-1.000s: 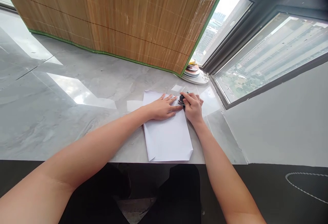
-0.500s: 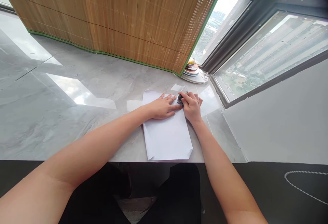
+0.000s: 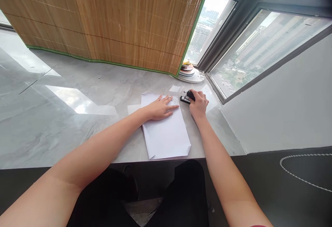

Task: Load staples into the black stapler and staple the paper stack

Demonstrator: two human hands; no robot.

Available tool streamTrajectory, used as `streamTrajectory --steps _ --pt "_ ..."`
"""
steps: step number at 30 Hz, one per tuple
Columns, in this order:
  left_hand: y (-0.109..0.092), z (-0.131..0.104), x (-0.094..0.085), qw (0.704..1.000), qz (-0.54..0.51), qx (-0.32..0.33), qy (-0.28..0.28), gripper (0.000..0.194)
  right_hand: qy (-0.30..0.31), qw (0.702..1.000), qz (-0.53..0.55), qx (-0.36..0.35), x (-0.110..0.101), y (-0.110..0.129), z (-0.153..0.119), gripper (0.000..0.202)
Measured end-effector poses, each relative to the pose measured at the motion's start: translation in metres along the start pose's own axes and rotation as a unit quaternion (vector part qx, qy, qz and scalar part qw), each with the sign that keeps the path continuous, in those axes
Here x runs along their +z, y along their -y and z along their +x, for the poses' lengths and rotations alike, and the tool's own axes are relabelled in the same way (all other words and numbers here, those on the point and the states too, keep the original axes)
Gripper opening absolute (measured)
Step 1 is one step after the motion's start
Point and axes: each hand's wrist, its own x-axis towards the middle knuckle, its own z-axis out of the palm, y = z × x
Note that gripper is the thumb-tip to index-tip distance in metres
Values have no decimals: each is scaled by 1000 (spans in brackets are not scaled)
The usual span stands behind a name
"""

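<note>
White paper [image 3: 167, 138] lies on the grey marbled counter near its front edge, with its lower corners folded. Across its upper part my left hand [image 3: 161, 108] rests flat, fingers spread, pressing on the sheet. Small dark marks or bits [image 3: 175, 100] show at the paper's upper right corner, too small to make out. My right hand [image 3: 199, 104] is wrapped round a black stapler [image 3: 185, 99], just right of that corner and apart from the paper. The stapler's jaws point left toward the sheet; its rear is hidden by my fingers.
A bamboo blind [image 3: 111, 23] with green edging hangs over the back of the counter [image 3: 64, 130]. Stacked plates [image 3: 190, 75] sit in the corner by the window frame [image 3: 223, 36]. A white wall [image 3: 280, 95] rises at the right, and a twisted cord [image 3: 281, 163] hangs below.
My right hand has drawn the stapler off the paper's upper right edge, to the right. My left hand stays flat on the sheet. The whole view has shifted slightly.
</note>
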Motion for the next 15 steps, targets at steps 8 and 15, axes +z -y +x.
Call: streamTrajectory --steps 8,15 --pt "0 0 1 999 18 -36 3 69 -33 994 14 99 12 -6 3 46" --pt "-1 -1 -4 997 -9 -36 -74 67 -68 987 82 118 4 -7 5 23"
